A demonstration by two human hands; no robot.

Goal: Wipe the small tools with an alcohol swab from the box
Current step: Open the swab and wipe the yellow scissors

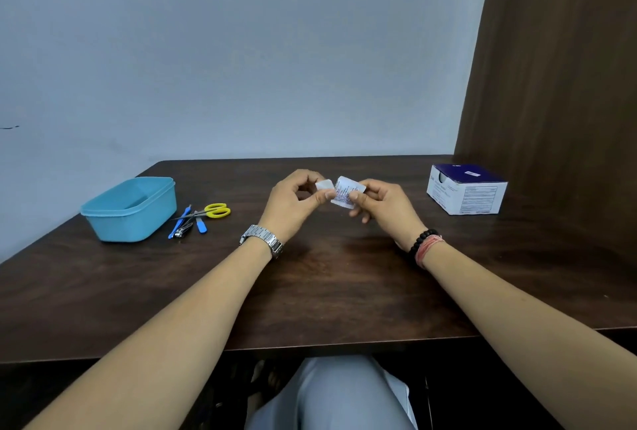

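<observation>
Swab (324, 185) pinched in the left hand (297, 204), sachet (345, 195) in the right hand (378, 206): draw it fully clear, keeping each grip clamped at the edges.

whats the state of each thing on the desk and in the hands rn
swab packet: torn open, pinched by right hand
alcohol swab: out of the packet, pinched by left hand
swab box: on the desk at right, untouched
blue tub: lid off
yellow-handled scissors: closed, flat beside the tub
blue-handled tools: lying by the scissors, untouched
</observation>
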